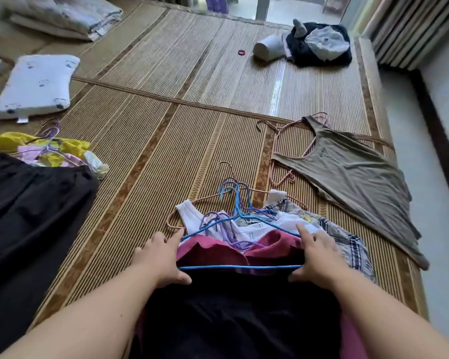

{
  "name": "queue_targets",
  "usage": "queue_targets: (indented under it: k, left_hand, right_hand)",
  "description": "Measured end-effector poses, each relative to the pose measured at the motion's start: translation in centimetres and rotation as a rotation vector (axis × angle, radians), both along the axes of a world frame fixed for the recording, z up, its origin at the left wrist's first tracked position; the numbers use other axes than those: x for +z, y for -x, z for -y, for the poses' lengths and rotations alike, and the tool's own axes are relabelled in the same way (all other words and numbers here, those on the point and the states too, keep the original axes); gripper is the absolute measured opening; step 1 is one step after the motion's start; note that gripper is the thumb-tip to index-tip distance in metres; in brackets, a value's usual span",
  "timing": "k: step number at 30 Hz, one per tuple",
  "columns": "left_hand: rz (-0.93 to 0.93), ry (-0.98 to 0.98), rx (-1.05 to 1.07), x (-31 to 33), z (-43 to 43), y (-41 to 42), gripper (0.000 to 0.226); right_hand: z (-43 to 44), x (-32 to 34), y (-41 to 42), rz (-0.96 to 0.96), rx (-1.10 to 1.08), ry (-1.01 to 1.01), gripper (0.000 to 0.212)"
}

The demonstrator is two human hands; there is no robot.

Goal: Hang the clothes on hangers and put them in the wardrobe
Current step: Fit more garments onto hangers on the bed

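Note:
A blue wire hanger (240,267) lies across a black garment (233,307) and a maroon garment (213,251) in front of me. My left hand (161,257) grips the hanger's left end together with the cloth. My right hand (319,257) grips the right end the same way. Behind them lies a pile of hung clothes: a white top (192,216), a plaid shirt (347,242) and several blue and purple hanger hooks (233,193). An olive tank top (347,169) on a pink hanger (278,156) lies flat at the right.
Everything lies on a woven straw mat (153,130). A black garment (29,208) and yellow and pink clothes (42,151) sit at the left, a white pillow (36,84) and folded bedding (68,16) beyond. A dark clothes heap (319,45) lies far right by the window.

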State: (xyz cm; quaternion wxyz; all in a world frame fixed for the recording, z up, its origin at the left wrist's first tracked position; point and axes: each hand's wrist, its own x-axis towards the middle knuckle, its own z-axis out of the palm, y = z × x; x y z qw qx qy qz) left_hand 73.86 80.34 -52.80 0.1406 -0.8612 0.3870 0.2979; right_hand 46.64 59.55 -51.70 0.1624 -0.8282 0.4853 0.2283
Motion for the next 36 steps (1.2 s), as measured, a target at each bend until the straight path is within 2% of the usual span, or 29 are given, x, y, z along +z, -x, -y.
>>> queue_targets:
  k: [1, 2, 4, 5, 7, 8, 9, 16, 22, 25, 31, 36]
  left_hand:
    - [-0.018, 0.019, 0.017, 0.5, -0.1, -0.2, 0.124]
    - [-0.059, 0.062, 0.052, 1.3, -0.2, -0.5, 0.12]
    - [-0.202, 0.171, 0.126, 3.0, -0.6, -1.3, 0.099]
    - [-0.264, 0.217, 0.141, 4.2, -1.0, -1.5, 0.078]
    - [-0.318, 0.304, 0.148, 6.9, -2.2, -2.0, 0.031]
    - [-0.322, 0.347, 0.162, 8.3, -3.0, -2.1, 0.017]
    - [-0.325, 0.389, 0.182, 9.6, -3.7, -2.2, 0.014]
    - [-0.379, 0.744, 0.435, 20.2, -12.2, -3.8, 0.015]
    - [-0.113, 0.856, 0.465, 29.0, -19.8, -9.8, 0.018]
    - [0.001, 0.885, 0.473, 32.4, -21.7, -13.7, 0.014]
    - [0.081, 0.941, 0.49, 36.1, -22.4, -20.7, 0.013]
    - [0.083, 0.944, 0.456, 35.7, -20.7, -26.1, 0.015]
  right_hand:
    - [0.0, 0.9, 0.3, 0.101, -0.024, -0.035, 0.119]
    - [0.3, 1.9, 0.6, 0.239, -0.031, -0.078, 0.098]
    - [0.5, 4.1, 1.2, 0.508, -0.039, -0.159, 0.027]
    - [0.4, 5.5, 1.5, 0.573, -0.063, -0.197, 0.015]
    - [-0.5, 7.9, 1.8, 0.618, -0.114, -0.246, 0.024]
    - [-1.2, 9.1, 1.9, 0.64, -0.129, -0.266, 0.024]
    - [-1.9, 10.2, 1.9, 0.663, -0.133, -0.281, 0.024]
    - [-8.8, 19.6, -1.0, 0.798, -0.214, -0.373, 0.016]
    - [-15.1, 26.2, -9.4, 0.863, -0.07, -0.334, 0.015]
    - [-16.8, 28.6, -14.2, 0.943, -0.077, -0.366, 0.017]
    - [-17.3, 31.0, -22.4, 1.003, -0.135, -0.338, 0.014]
    - [-16.7, 30.0, -27.4, 0.999, -0.197, -0.253, 0.017]
